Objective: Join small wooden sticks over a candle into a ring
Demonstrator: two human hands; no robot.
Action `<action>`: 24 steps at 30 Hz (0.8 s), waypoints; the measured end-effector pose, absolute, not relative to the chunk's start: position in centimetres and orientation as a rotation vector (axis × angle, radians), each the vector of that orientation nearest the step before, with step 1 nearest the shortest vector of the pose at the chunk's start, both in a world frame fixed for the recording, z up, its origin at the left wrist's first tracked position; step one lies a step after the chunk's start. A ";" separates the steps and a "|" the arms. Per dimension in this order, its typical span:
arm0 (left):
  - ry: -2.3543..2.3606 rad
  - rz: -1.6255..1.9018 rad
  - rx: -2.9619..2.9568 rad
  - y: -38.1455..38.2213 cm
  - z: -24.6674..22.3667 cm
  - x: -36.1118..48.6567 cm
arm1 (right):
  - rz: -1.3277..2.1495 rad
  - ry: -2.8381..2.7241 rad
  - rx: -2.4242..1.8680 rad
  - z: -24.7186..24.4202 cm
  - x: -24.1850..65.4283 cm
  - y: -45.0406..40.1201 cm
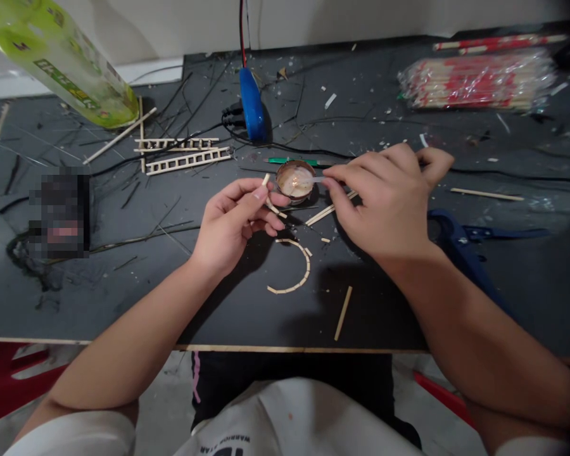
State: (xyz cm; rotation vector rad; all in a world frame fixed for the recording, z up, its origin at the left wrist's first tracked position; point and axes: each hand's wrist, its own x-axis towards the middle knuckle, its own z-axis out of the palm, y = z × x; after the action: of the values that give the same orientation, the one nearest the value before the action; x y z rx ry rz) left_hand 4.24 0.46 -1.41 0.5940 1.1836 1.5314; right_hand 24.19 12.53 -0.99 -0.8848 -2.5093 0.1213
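Head view: we look down on a dark bench (pixel 123 304) strewn with offcuts and wires. At the left, a tilted green plastic bottle (pixel 59 63) sits near two small wooden ladders (pixel 183 155). Our left hand (pixel 235 228) pinches a short wooden stick (pixel 266 180) between thumb and fingers. Just right of it is a round metal lid (pixel 295 180) holding a pale, glossy liquid, with a green-handled craft knife (pixel 289 161) behind it. Below lies a curved arc of tiny wooden pieces (pixel 289 269). Our right hand (pixel 384 202) grips a thin pale spatula (pixel 316 179), its tip in the lid, so the hands are apart on either side of it. Further right are a blue-handled cutter (pixel 465 234) and a plastic-wrapped bundle of red-printed chopsticks (pixel 477 81).
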 end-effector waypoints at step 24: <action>1.198 1.494 0.583 0.4 -1.5 4.3 | 0.153 -2.463 -0.926 -1.2 23.8 12.5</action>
State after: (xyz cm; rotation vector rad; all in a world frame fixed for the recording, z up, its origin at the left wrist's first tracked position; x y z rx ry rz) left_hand 4.28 0.36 -1.48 0.5834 1.1976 1.4940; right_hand 23.81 12.50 -1.24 -0.9256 -2.4633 0.1525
